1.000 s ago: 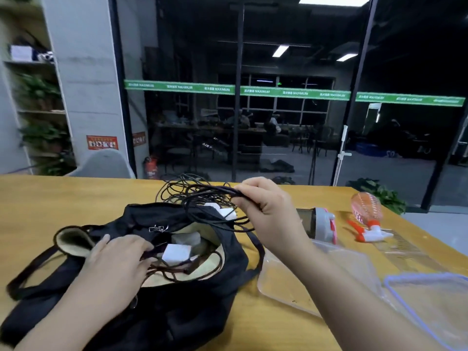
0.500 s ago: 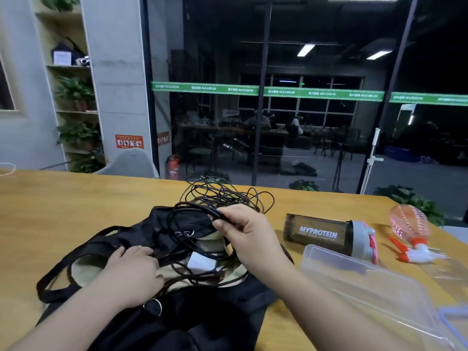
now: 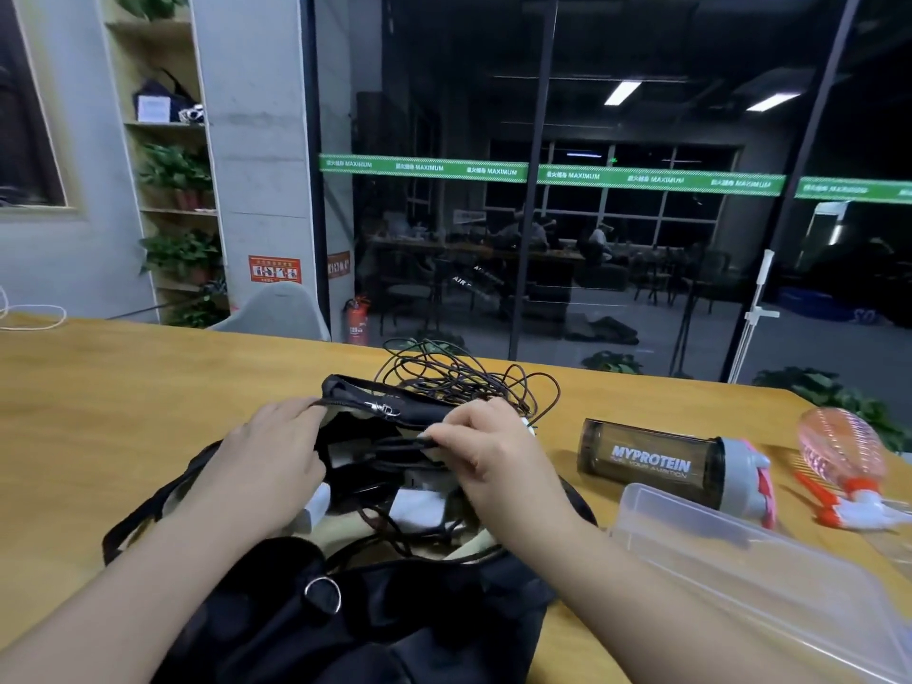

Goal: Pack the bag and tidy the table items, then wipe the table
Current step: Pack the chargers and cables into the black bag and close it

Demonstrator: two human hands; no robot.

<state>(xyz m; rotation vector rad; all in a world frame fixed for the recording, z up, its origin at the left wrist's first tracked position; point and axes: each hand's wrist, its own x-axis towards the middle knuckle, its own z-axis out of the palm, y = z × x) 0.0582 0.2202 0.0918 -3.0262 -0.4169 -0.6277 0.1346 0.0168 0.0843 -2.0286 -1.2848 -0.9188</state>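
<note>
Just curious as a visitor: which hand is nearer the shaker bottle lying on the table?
Right. The right hand, pinching the cable over the bag, sits just beside the shaker bottle. The left hand is beyond it, at the bag's far side.

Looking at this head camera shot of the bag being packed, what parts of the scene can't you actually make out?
- Inside of the black bag: both hands and the cable bundle cover most of it.
- Right hand: fingertips pinch the cables; their undersides are hidden.
- Left hand: fingertips lie at the bag's rim, contact unclear.
- Clear plastic box: cut off by the right and bottom edges.
- Pink spray bottle: nozzle end runs toward the right edge.
- Shaker bottle: small print is too blurred to read.
</note>
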